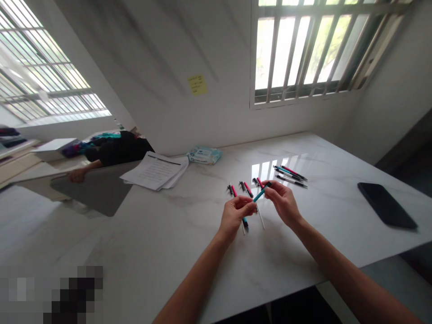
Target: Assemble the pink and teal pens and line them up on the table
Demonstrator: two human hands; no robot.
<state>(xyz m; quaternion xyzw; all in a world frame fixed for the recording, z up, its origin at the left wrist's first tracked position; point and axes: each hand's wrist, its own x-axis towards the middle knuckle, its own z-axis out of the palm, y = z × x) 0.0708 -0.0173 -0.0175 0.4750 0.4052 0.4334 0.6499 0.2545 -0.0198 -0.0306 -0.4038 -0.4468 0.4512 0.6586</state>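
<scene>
While the left hand [232,217] and right hand [284,201] are closed around opposite ends of a blue pen [259,193] above the table [168,252], a wipes packet [204,155] sits beside papers [153,172], contents hidden.

Left hand [235,216] and right hand [282,201] hold a teal barrel [259,194]; papers [153,172] beyond.

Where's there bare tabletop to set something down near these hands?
Widest: between the papers and the left hand, running toward the near edge. Another lies between the assembled pens and the smartphone. Crowded: between and just beyond the left hand and right hand, where pen parts lie close together.
</scene>
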